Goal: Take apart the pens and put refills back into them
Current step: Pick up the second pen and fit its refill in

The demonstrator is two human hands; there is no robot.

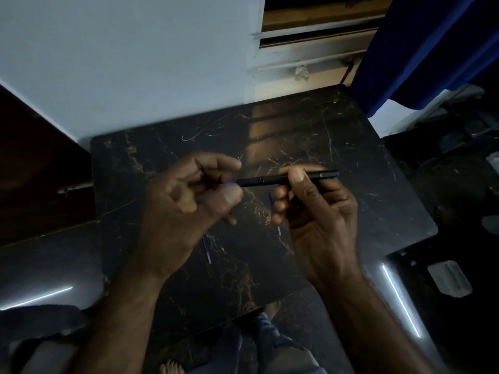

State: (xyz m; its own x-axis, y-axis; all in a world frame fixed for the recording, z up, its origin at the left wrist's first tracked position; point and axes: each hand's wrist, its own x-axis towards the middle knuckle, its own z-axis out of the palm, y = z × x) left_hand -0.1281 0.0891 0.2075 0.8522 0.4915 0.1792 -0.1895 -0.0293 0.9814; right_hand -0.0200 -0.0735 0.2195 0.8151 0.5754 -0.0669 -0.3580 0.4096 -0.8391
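Observation:
A black pen [263, 181] is held level above the dark marble table [337, 136]. My right hand [316, 211] grips its right half between thumb and fingers. My left hand [186, 195] pinches a thin purple refill [229, 183] that pokes out of the pen's left end. Two more purple refills lie on the table: one [207, 249] below my left hand, another [278, 228] partly hidden by my right fingers.
A pale wall stands behind the table, with a louvred window [310, 49] and a blue curtain [426, 49] at the back right. A dark wooden panel [35, 163] is on the left. The table's near edge is close to my knees.

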